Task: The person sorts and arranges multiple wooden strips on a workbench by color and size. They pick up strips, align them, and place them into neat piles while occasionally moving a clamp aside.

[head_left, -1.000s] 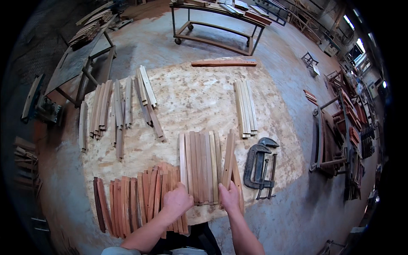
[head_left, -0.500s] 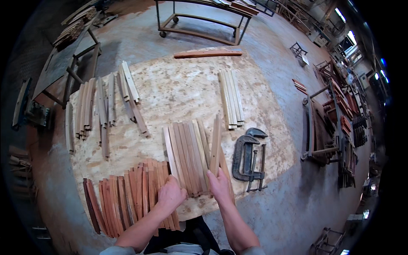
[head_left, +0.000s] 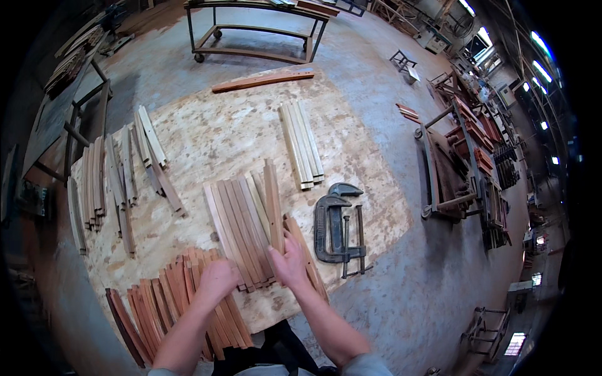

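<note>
Hands (head_left: 287, 260) touch wooden strips (head_left: 241, 229); lettering (head_left: 320, 227) on clamp (head_left: 336, 257) blurred.

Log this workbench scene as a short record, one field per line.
Left hand: curled, at the near end of the central slat row
Right hand: gripping a wooden slat beside that row
Near left: reddish strips
Right: dark C-clamps
Beyond clamps: pale slats
Far edge: reddish-brown bar
Surface: mottled board
</note>
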Available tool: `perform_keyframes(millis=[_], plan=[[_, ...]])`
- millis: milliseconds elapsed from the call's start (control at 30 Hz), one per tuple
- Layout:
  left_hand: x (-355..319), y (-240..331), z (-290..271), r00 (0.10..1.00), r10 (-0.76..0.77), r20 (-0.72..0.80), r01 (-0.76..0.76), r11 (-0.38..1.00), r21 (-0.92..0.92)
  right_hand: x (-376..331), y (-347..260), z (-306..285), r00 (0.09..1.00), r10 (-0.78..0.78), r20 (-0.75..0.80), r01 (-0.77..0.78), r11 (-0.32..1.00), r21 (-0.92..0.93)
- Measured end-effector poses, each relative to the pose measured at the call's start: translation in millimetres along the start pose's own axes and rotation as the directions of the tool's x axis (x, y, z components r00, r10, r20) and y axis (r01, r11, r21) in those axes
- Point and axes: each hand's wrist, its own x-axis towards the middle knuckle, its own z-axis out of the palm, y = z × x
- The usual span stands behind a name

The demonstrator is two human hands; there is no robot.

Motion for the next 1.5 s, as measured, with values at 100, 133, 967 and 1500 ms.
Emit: perform_keyframes(millis=[100,133,967,1500], plan=[[20.2,-7.2,-36.0,0.988,-0.086,-0.131,0.09,0.996,0.027,-1.2,-24.8,1.6,0.999,-0.043,-0.022,0.041,0.995,-0.09],[25.5,-10.2,-52.4,0.966,-0.086,-0.243,0.084,0.996,-0.015,-0.3,-25.2,5.6,0.998,-0.055,-0.028,0.052,0.992,-0.113],[280.1,-88.3,-193.9,0.67,-0.378,-0.639,0.541,0.838,0.071,-9.0,-20.1,24.4,0.996,-0.073,0.052,0.083,0.97,-0.23],[132.0,-106.1,-112.7,0.943,-0.285,-0.171,-0.035,0.425,-0.904,-9.7,-22.0,24.1,0.997,-0.04,0.062,0.051,0.979,-0.197]])
